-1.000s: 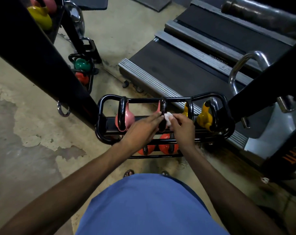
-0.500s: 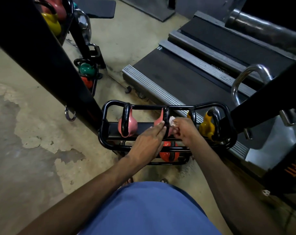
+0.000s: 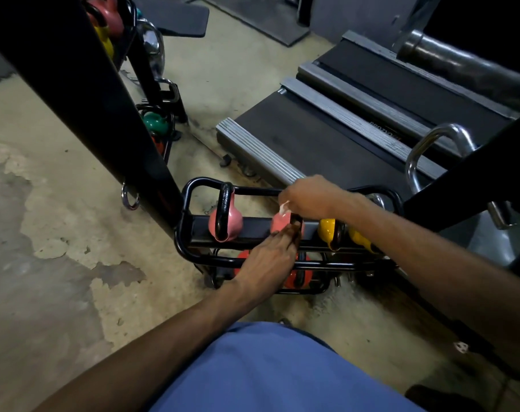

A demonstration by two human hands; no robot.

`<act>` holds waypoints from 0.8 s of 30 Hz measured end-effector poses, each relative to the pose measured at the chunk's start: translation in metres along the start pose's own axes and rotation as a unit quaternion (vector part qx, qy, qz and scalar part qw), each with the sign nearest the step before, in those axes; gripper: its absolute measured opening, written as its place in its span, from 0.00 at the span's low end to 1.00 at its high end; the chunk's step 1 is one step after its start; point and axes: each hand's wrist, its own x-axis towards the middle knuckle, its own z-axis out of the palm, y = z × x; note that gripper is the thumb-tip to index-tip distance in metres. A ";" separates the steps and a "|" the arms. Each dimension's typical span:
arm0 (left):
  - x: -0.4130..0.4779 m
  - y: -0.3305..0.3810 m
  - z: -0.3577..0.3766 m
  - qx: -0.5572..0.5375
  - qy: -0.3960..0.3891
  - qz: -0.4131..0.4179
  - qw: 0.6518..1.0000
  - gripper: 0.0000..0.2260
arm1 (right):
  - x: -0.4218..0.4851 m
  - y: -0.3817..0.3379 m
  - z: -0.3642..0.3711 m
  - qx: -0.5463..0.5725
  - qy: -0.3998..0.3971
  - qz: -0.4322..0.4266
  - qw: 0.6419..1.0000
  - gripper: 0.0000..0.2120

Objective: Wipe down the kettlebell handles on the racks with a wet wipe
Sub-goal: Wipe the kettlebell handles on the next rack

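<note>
My right hand [image 3: 309, 197] keeps its grip pinched on the wet wipe [image 3: 284, 207], just above the middle pink kettlebell [image 3: 279, 225] on the rack [image 3: 255, 228]. My left hand [image 3: 267, 260] lies with straight fingers touching that kettlebell. Another pink kettlebell [image 3: 226, 224] sits to its left and a yellow kettlebell [image 3: 326, 230] to its right.

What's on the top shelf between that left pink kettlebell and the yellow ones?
Another pink kettlebell, in the head view; the right hand pinches a wet wipe above it.
</note>
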 end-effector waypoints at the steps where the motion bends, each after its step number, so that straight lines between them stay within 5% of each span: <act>1: 0.000 0.000 0.000 -0.005 0.000 0.000 1.000 0.33 | 0.005 0.006 -0.008 -0.026 0.009 0.003 1.000 0.08; 10: 0.002 0.001 -0.004 -0.034 0.008 -0.003 0.999 0.30 | 0.013 0.015 -0.015 0.018 -0.056 -0.012 0.998 0.09; 17: 0.031 -0.012 -0.025 -0.030 0.046 -0.016 0.998 0.26 | 0.036 0.024 -0.006 0.078 -0.027 0.147 0.986 0.09; 24: 0.048 -0.031 -0.036 -0.014 -0.010 0.015 1.000 0.26 | 0.059 0.021 -0.007 0.095 -0.055 0.224 0.968 0.08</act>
